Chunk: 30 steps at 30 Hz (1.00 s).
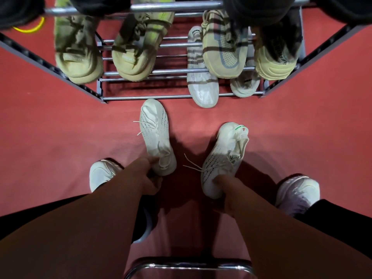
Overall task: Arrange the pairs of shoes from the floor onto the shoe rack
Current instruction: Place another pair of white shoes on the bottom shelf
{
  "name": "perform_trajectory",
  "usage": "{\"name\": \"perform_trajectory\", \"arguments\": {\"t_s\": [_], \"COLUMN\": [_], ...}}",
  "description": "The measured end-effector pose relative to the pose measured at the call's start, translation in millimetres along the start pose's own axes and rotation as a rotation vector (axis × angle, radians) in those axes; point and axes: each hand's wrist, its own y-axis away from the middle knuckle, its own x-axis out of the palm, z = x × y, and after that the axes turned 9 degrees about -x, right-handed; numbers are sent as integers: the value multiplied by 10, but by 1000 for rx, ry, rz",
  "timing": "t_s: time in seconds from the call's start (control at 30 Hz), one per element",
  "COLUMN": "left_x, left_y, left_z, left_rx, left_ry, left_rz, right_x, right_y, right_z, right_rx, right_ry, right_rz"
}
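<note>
Two white knit sneakers are in front of the metal shoe rack (161, 97). My left hand (149, 174) grips the heel of the left white sneaker (156, 133), whose toe points at the rack. My right hand (225, 188) holds the right white sneaker (221, 158) at one end; it is tilted on its side, laces trailing. The rack's bottom tier holds a pale sneaker (201, 77) and another pale one (244, 83) at the right; its left half is bare bars.
Higher tiers carry yellow-green sneakers (78, 53) (136, 51), a striped cream shoe (223, 47) and a yellow shoe (275, 57). My own feet in white shoes (100, 174) (298, 192) stand on the red floor (60, 137). A chrome tube (189, 264) lies below me.
</note>
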Motion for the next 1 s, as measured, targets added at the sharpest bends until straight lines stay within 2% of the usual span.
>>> {"name": "perform_trajectory", "arguments": {"t_s": [0.2, 0.43, 0.6, 0.83, 1.0], "left_x": [23, -140, -464, -990, -1255], "left_y": [370, 1223, 1879, 2879, 3361], "left_z": [23, 248, 546, 824, 1056], "left_rx": [103, 348, 396, 629, 743], "left_ry": [-56, -233, -317, -544, -512], "left_rz": [32, 65, 49, 18, -4], "right_x": [-134, -242, -254, -124, -232], "right_y": [355, 1163, 1916, 3046, 3803], "right_z": [155, 497, 689, 631, 614], "right_rx": [19, -308, -422, -613, -789], "right_ry": [-33, -61, 12, 203, 176], "right_rz": [30, -14, 20, 108, 100]}}
